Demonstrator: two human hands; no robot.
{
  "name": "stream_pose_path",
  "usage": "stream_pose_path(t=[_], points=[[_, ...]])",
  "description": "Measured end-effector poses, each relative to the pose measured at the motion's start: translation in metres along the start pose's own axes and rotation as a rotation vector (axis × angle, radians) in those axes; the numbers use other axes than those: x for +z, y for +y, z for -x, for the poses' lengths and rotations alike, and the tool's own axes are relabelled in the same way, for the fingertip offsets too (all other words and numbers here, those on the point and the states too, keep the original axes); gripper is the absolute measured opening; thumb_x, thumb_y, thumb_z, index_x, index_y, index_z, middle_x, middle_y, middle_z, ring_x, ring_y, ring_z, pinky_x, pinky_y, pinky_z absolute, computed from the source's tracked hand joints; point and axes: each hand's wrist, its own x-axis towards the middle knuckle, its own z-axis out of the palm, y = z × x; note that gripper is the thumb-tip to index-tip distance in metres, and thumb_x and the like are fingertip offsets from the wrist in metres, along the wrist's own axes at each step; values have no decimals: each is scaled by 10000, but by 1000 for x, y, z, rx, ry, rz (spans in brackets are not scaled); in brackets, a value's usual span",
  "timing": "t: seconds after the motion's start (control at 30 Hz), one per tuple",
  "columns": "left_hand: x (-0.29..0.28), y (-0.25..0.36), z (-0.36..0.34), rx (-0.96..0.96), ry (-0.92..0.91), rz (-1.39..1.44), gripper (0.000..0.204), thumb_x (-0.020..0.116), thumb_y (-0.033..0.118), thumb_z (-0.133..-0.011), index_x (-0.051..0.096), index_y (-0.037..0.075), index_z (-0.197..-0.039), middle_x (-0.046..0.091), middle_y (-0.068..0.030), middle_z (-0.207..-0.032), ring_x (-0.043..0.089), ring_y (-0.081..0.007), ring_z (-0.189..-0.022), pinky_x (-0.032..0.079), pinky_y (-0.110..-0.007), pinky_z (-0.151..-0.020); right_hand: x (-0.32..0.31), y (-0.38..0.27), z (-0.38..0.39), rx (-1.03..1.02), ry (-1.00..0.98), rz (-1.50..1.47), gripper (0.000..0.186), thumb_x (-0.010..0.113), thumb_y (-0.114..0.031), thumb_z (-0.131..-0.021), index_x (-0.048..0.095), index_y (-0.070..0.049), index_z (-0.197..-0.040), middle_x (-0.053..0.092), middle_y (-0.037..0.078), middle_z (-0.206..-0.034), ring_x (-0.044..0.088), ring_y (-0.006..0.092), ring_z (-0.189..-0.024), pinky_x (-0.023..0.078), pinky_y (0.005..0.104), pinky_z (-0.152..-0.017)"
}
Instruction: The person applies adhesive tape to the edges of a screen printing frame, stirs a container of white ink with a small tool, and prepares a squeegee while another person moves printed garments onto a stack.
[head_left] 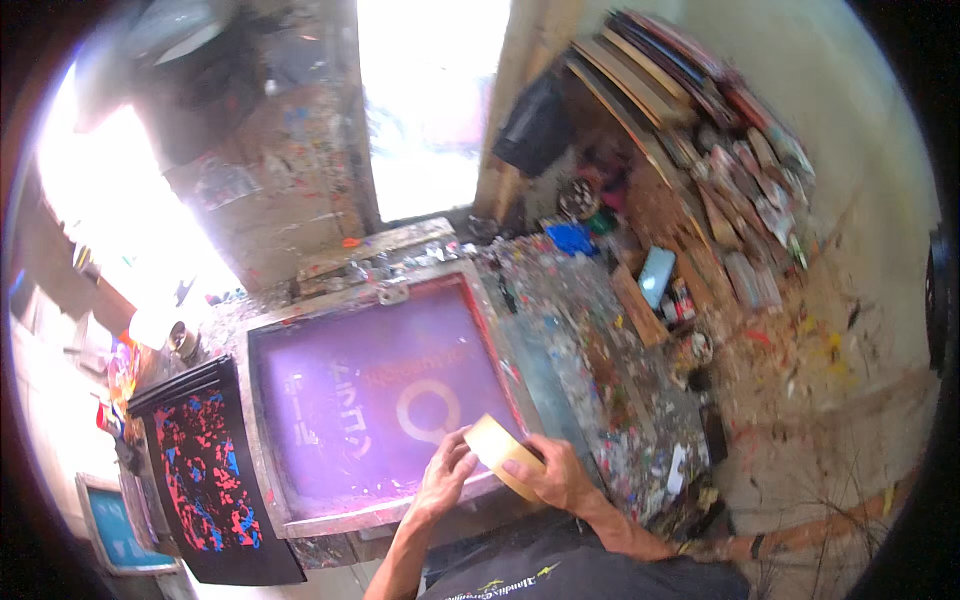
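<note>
1. At far left, a black cloth panel splashed with red and blue ink [205, 470], lying flat just beside the frame; below it, part of a blue-meshed screen [115, 525].
2. Centre-left, a large wooden-framed printing screen with purple mesh [370, 395], lying flat on the paint-crusted worktable [590, 370]; pale lettering and a ring shape showing through the mesh.
3. Left hand [445, 480], at the screen's near edge: fingers bent and drawn together, tips touching the tape's rim, apparently picking at its loose end.
4. Roll of tan paper tape [500, 452], held just above the screen's near right corner, between both hands.
5. Right hand [560, 478]: curled around the roll, gripping it from the right side.
6. To the right, splattered tabletop with small pots and cans [680, 305], then stacked wooden frames [690, 120] leaning on the wall.
7. Likely risks: tape tearing crookedly if peeled too fast; roll slipping onto the mesh; a fingernail pressing into the mesh and damaging the stencil.
</note>
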Motion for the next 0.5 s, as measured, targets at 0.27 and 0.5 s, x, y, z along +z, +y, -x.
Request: stream_pose_path(t=[0.27,0.5], points=[[118,-10,-80,286,-287,-11,607,552,482,-1009,555,-13,-1360,581,-239,-1329,556,-342,-1267,439,-454,-1076,-96,79,73,35,271,344,506,586,-488,-959,634,-4,-1096,673,154,-930,586,229,-833,491,401,-760],[100,-23,-129,218,-497,-266,666,350,545,-1049,667,-30,-1165,658,-336,-1104,631,-465,-1065,472,-515,-954,-30,92,87,26,556,576,564,672,-479,-900,637,21,-1161,690,146,-971,638,282,-871,515,382,-802]])
